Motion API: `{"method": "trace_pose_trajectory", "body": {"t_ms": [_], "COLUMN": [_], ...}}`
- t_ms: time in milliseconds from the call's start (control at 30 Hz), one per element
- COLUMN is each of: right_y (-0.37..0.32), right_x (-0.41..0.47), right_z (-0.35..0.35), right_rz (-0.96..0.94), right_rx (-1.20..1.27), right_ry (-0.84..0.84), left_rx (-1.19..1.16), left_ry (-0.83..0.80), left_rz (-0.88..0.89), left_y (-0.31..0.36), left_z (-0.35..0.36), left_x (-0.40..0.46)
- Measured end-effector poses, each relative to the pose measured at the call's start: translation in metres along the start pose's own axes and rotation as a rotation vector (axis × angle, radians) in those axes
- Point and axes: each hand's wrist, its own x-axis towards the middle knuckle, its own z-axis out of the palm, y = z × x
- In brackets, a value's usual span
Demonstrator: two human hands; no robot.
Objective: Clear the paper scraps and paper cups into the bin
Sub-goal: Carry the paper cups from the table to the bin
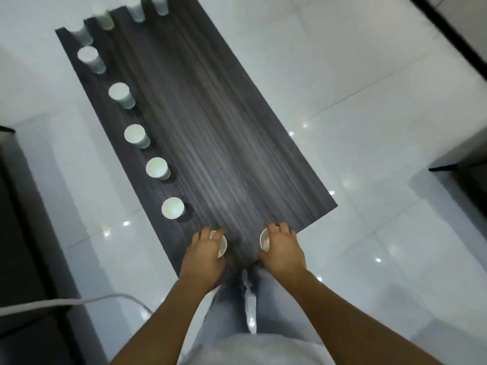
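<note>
A long dark wood-grain table (210, 127) runs away from me. At its near end my left hand (204, 255) grips a white paper cup (222, 245) from above. My right hand (283, 250) grips another white paper cup (264, 241) the same way. Both cups are partly hidden by my fingers. Several more white paper cups stand upright in a row along the table's left edge, the nearest (172, 208) just beyond my left hand, then others (156, 168) farther back. More cups (160, 5) stand at the far end. No bin or paper scraps are in view.
Glossy white tiled floor (369, 101) surrounds the table. Dark furniture (15, 233) stands at the left and another dark piece (466, 175) at the right. A grey cable (79, 301) lies across the floor at lower left. My legs stand against the table's near end.
</note>
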Motion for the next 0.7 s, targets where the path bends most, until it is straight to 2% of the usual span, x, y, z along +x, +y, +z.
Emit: {"method": "trace_pose_trajectory", "body": {"t_ms": [200, 433, 700], "right_y": [0.047, 0.131, 0.271], "right_x": [-0.041, -0.05, -0.021], "right_z": [-0.064, -0.122, -0.236], "right_rz": [0.104, 0.15, 0.11], "right_rx": [0.068, 0.19, 0.188], "right_ry": [0.06, 0.085, 0.13], "left_rx": [0.039, 0.051, 0.063], "left_ry": [0.027, 0.028, 0.066], "left_rz": [0.183, 0.342, 0.376], "left_y": [0.084, 0.196, 0.381], "left_z": [-0.042, -0.05, -0.026], "left_x": [-0.011, 0.005, 0.05]}}
